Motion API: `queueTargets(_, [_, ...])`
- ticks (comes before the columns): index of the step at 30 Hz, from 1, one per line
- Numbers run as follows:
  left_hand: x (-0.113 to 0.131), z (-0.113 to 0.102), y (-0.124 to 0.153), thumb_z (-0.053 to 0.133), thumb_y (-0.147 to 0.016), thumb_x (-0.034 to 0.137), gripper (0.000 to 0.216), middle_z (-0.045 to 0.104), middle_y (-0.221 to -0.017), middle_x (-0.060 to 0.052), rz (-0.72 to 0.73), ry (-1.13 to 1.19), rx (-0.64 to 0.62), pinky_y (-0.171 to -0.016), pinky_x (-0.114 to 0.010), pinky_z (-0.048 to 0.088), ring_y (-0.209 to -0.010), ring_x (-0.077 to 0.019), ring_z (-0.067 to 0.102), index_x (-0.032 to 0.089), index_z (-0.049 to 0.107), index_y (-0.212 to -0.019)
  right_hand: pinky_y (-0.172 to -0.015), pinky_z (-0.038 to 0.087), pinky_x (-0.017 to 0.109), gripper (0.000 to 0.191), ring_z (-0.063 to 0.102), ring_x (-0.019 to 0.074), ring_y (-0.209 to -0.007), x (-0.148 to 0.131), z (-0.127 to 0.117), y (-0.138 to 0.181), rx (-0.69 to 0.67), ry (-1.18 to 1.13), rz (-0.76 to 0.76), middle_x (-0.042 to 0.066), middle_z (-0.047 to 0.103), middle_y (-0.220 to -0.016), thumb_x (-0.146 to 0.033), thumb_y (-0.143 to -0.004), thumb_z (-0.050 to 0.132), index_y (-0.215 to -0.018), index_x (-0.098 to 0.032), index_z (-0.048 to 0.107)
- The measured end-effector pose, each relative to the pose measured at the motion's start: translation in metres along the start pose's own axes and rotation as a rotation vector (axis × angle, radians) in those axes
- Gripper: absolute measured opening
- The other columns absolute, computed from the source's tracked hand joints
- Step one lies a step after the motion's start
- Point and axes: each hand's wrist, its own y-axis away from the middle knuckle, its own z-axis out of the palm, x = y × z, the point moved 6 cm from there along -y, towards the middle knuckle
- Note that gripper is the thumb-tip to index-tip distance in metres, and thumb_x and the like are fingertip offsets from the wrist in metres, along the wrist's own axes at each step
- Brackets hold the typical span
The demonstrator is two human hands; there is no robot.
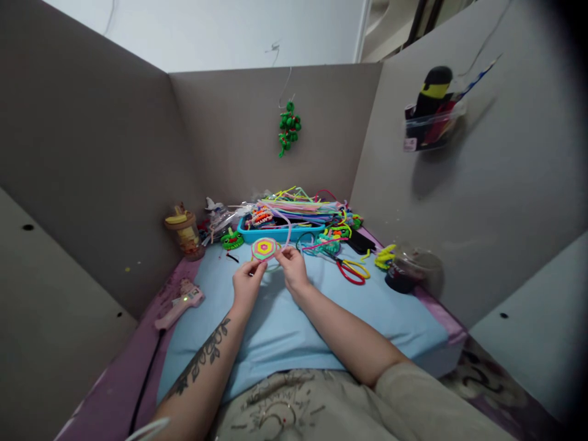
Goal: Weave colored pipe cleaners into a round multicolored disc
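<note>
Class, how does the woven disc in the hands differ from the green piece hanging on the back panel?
The woven disc is flat and round, ringed pink, yellow and green; the green piece is a lumpy cluster, mostly green. The woven disc sits in the grip of the left hand, right hand at its edge; the green piece hangs by a wire on the back panel. Both look made of fuzzy stems.

Fuzzy, matt pile on small round woven disc of pink, yellow and green pipe cleaner [265,248]. Looping lilac pipe-cleaner strand [289,229]: same chenille fuzz. Pale-blue sheet [285,324]: smooth, matt, cloth-like. Turquoise rectangular tray [275,235]: smooth plastic, slight sheen. Red-and-yellow-handled scissors [353,271]: glossy plastic grips. Pink glue gun [181,302]: satin plastic. Clear lidded cup [410,266]: glossy transparent plastic. Grey partition walls [92,171]: flat matt board.
</note>
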Motion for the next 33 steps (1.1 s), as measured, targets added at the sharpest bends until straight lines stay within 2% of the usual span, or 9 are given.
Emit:
queueTargets(3, [0.005, -0.005, 0.000, 0.066, -0.067, 0.035, 0.016, 0.059, -0.063, -0.001, 0.021, 0.036, 0.042, -0.061, -0.024, 0.038, -0.061, -0.0141, 0.048, 0.020, 0.068, -0.070, -0.056, 0.035, 0.023, 0.028, 0.044, 0.0097, -0.057, 0.004, 0.001, 0.001, -0.018, -0.008, 0.034, -0.004, 0.050, -0.060, -0.037, -0.058, 0.071, -0.067, -0.019, 0.052])
queueTargets(10, [0.020, -0.008, 0.004, 0.059, -0.074, 0.032, 0.016, 0.051, -0.059, 0.000, 0.158, -0.133, 0.068, -0.062, -0.024, 0.035, -0.059, -0.0137, 0.044, 0.020, 0.064, -0.064, -0.054, 0.035, 0.023, 0.027, 0.042, 0.0093, -0.054, 0.008, 0.002, 0.002, -0.020, -0.061, 0.049, -0.005, 0.048, -0.058, -0.035, -0.057, 0.073, -0.063, -0.019, 0.052])
queueTargets(15, [0.023, -0.009, 0.004, 0.057, -0.077, 0.030, 0.019, 0.046, -0.058, 0.001, 0.213, -0.184, 0.049, -0.059, -0.024, 0.034, -0.057, -0.0130, 0.043, 0.019, 0.061, -0.062, -0.053, 0.035, 0.023, 0.026, 0.042, 0.0092, -0.054, 0.010, 0.005, 0.003, -0.037, -0.072, 0.058, -0.005, 0.049, -0.057, -0.033, -0.056, 0.073, -0.062, -0.018, 0.052])
queueTargets(22, [0.009, -0.006, -0.005, 0.056, -0.077, 0.033, 0.019, 0.061, -0.076, -0.003, 0.099, -0.072, -0.002, -0.063, -0.025, 0.038, -0.065, -0.0143, 0.050, 0.020, 0.066, -0.086, -0.054, 0.035, 0.023, 0.028, 0.042, 0.0088, -0.054, 0.000, -0.007, -0.004, 0.058, -0.063, 0.060, -0.006, 0.049, -0.057, -0.034, -0.054, 0.072, -0.062, -0.019, 0.050])
queueTargets(25, [0.002, -0.007, -0.007, 0.055, -0.076, 0.032, 0.019, 0.060, -0.076, -0.003, 0.078, -0.083, 0.006, -0.064, -0.025, 0.039, -0.065, -0.0138, 0.049, 0.019, 0.066, -0.086, -0.053, 0.033, 0.023, 0.028, 0.040, 0.0079, -0.051, 0.001, -0.014, -0.009, 0.088, -0.095, 0.078, -0.007, 0.047, -0.055, -0.033, -0.054, 0.072, -0.062, -0.019, 0.050])
queueTargets(28, [-0.001, -0.002, -0.007, 0.060, -0.071, 0.031, 0.017, 0.053, -0.070, -0.001, 0.126, -0.169, -0.076, -0.062, -0.025, 0.038, -0.062, -0.0131, 0.045, 0.020, 0.067, -0.083, -0.050, 0.031, 0.023, 0.028, 0.040, 0.0075, -0.049, 0.004, -0.019, -0.014, 0.112, -0.114, 0.099, -0.007, 0.048, -0.054, -0.033, -0.052, 0.073, -0.060, -0.019, 0.049])
queueTargets(30, [-0.003, 0.004, -0.006, 0.062, -0.070, 0.030, 0.020, 0.051, -0.071, -0.001, 0.163, -0.241, -0.151, -0.062, -0.025, 0.038, -0.062, -0.0132, 0.044, 0.021, 0.067, -0.087, -0.049, 0.030, 0.023, 0.029, 0.040, 0.0074, -0.048, 0.005, -0.021, -0.016, 0.126, -0.124, 0.120, -0.007, 0.049, -0.054, -0.033, -0.051, 0.073, -0.059, -0.019, 0.049])
queueTargets(33, [-0.005, 0.008, -0.004, 0.060, -0.072, 0.030, 0.025, 0.050, -0.076, -0.002, 0.185, -0.320, -0.187, -0.062, -0.025, 0.038, -0.063, -0.0132, 0.045, 0.021, 0.065, -0.094, -0.048, 0.030, 0.023, 0.031, 0.041, 0.0076, -0.047, 0.009, -0.019, -0.016, 0.118, -0.140, 0.177, -0.007, 0.049, -0.053, -0.032, -0.049, 0.074, -0.059, -0.019, 0.048])
